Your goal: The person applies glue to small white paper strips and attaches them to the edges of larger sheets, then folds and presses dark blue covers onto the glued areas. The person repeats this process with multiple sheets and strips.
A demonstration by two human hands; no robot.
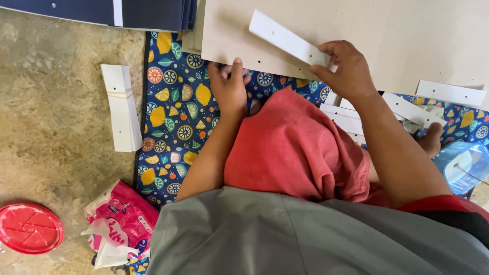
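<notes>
My right hand [344, 69] pinches one end of a white cardboard strip [282, 36] with punched holes, holding it slantwise over a large tan cardboard sheet [407, 35]. My left hand [229, 84] grips the sheet's near edge, thumb on top and fingers underneath. The sheet lies across a blue mat [178, 112] printed with citrus fruit. My knee in red shorts [295, 145] rises between my two arms.
A banded bundle of white strips [121, 107] lies on the stone floor at left. More loose white strips [407, 109] lie at right. Dark blue boards [102, 11] are stacked at top left. A red lid [29, 227], a pink packet [122, 216] and a blue bag [463, 165] sit nearby.
</notes>
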